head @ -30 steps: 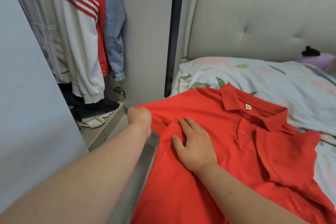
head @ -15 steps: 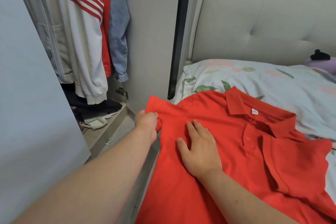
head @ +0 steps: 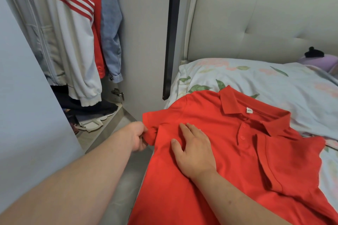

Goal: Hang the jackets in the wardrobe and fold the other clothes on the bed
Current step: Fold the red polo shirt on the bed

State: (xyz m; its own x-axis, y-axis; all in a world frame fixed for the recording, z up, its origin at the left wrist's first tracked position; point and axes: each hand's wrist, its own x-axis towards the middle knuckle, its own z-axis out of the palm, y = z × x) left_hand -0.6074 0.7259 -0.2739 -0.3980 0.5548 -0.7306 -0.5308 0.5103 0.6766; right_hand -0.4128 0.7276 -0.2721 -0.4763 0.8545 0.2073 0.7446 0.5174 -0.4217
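Observation:
A red polo shirt (head: 215, 126) lies face up on the bed (head: 274, 82), collar toward the headboard. Its right sleeve is folded over the chest. My left hand (head: 136, 136) pinches the edge of the other sleeve, which sticks out past the bed's left side. My right hand (head: 193, 148) rests flat on the shirt's front, fingers straight, just right of that sleeve. In the open wardrobe (head: 144, 38) at the left hang a white jacket with red stripes (head: 76, 29), a red garment (head: 94, 14) and a blue denim jacket (head: 110, 29).
A wardrobe door (head: 27, 107) stands open at the left, close to my left arm. Dark clothes and white items (head: 91, 115) lie on the wardrobe floor. A padded headboard (head: 256, 20) backs the bed, and a purple soft toy (head: 321, 60) sits at the far right.
My left hand has drawn the sleeve outward to the left, so it now lies spread past the bed's edge. My right hand has stayed flat on the shirt.

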